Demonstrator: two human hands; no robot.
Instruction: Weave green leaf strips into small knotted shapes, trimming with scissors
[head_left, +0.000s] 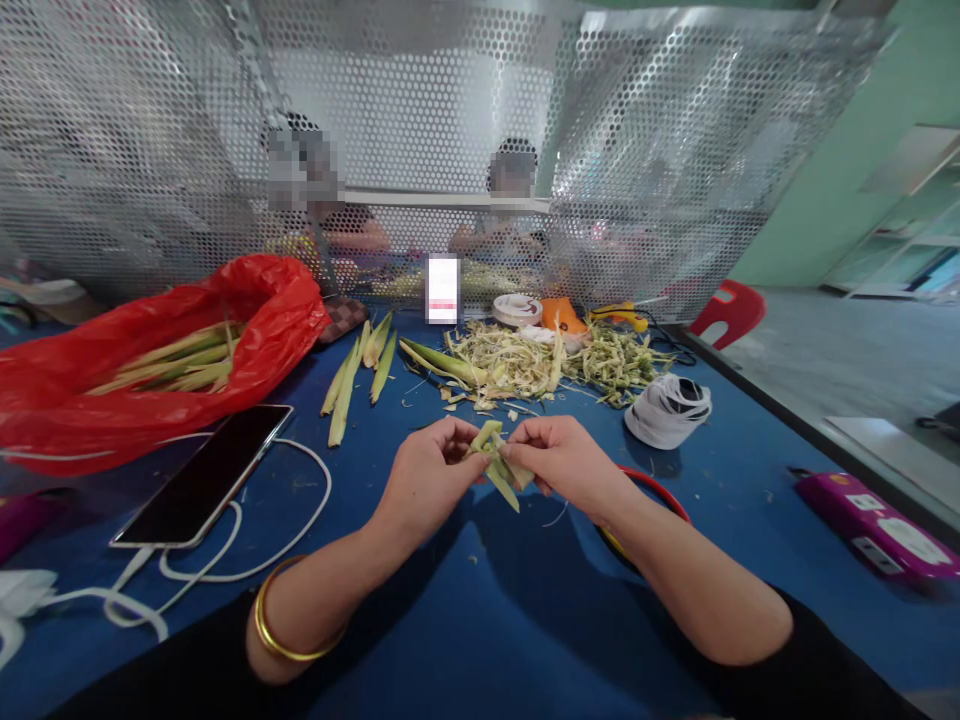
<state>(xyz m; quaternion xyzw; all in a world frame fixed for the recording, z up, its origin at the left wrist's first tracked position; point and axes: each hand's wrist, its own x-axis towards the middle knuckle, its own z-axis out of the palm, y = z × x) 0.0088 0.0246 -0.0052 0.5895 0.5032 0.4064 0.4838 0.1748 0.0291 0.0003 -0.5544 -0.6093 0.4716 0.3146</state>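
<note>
Between my two hands, above the blue table, is a folded strip of pale green leaf [504,484] with a loose end pointing down. My left hand [439,465] pinches its left side between thumb and fingers. The right side of the folded leaf is pinched by my right hand [559,455]. Beyond my hands lie a heap of shredded leaf strips [517,360] and a greener heap of small knotted pieces [619,365]. Several long leaf blades [349,390] rest to the left of the heaps.
At left, a red plastic bag [270,290] holds more leaves, beside a dark phone [206,480] and white cables [326,490]. On the right are a roll of white ribbon [667,415] and a purple packet [874,520]. Perforated metal panels [420,100] stand behind, with people beyond them.
</note>
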